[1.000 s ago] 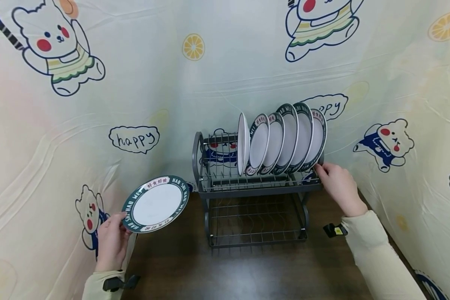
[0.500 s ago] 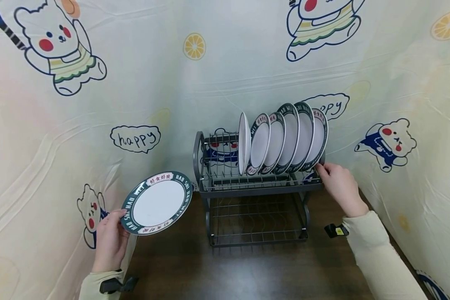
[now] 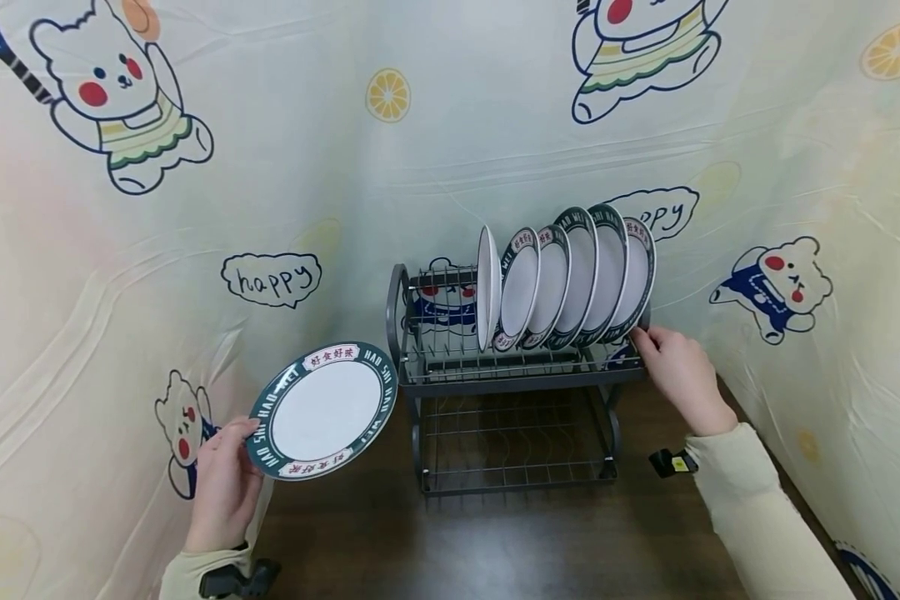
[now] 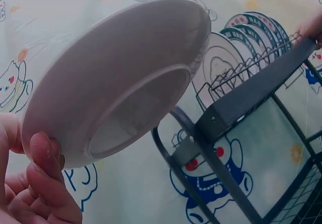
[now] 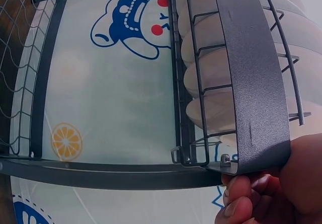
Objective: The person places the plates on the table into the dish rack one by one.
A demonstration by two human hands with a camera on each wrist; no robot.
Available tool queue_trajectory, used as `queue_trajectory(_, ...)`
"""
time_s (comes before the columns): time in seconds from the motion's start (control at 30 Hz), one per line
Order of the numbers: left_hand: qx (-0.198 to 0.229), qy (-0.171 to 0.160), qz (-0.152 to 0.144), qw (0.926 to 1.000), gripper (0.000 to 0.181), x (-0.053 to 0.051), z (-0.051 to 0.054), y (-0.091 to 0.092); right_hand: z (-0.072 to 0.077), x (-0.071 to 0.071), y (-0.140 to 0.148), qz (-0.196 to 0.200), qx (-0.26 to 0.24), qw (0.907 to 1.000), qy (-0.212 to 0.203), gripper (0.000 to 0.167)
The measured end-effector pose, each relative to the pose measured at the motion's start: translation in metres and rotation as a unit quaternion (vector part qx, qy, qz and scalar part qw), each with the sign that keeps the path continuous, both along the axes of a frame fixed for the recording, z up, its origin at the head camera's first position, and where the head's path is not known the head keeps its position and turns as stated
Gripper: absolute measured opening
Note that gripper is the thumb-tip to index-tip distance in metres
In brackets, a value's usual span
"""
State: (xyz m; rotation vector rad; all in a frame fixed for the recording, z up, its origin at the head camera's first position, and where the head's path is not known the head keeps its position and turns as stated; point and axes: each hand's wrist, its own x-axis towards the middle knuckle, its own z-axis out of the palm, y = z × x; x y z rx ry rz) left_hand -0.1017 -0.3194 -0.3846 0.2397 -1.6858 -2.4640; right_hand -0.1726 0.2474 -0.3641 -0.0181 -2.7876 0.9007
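A white plate with a green lettered rim (image 3: 328, 410) is pinched at its left edge by my left hand (image 3: 225, 483), left of a dark two-tier dish rack (image 3: 521, 386). In the left wrist view the plate's pale underside (image 4: 121, 78) faces the camera, with fingers curled under the rim. My right hand (image 3: 678, 375) grips the rack's front right corner; in the right wrist view its thumb and fingers close round the end of the metal frame (image 5: 259, 98). Several plates (image 3: 517, 287) stand on edge in the upper tier, the leftmost one (image 3: 487, 287) seen nearly edge-on.
Wire slots (image 3: 442, 325) lie left of the standing plates. The lower tier (image 3: 513, 442) holds no plates. Beneath is a dark wooden tabletop (image 3: 487, 542). A cartoon-printed sheet (image 3: 270, 158) hangs behind and at both sides. Part of a blue-patterned round object (image 3: 866, 571) shows at lower right.
The held plate has moved a little right towards the rack, and its face is turned more to the head camera. The right hand stays at the rack's corner.
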Motion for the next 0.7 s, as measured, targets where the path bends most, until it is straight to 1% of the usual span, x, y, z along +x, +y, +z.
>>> queue_trajectory(0.1,-0.002,0.005,-0.006,1.0000,0.029,0.002,0.002,0.003,0.001,0.000,0.000,0.002,0.000,1.0000,-0.001,0.053)
queue_trajectory(0.3,-0.003,0.022,-0.023,0.9995,0.030,0.007,0.007,0.010,0.003,0.000,0.001,0.010,0.017,0.9998,-0.004,0.052)
queue_trajectory(0.4,-0.017,0.023,-0.027,0.9992,0.030,0.008,0.011,0.015,0.005,0.000,0.000,0.009,0.022,0.9997,-0.011,0.051)
queue_trajectory(0.57,-0.030,0.023,-0.030,0.9988,0.032,0.007,0.013,0.021,0.005,-0.001,0.000,0.006,0.023,0.9997,-0.011,0.050)
queue_trajectory(0.7,-0.049,0.012,-0.035,0.9981,0.033,0.007,0.014,0.024,0.004,-0.001,0.000,0.004,0.020,0.9997,-0.011,0.049)
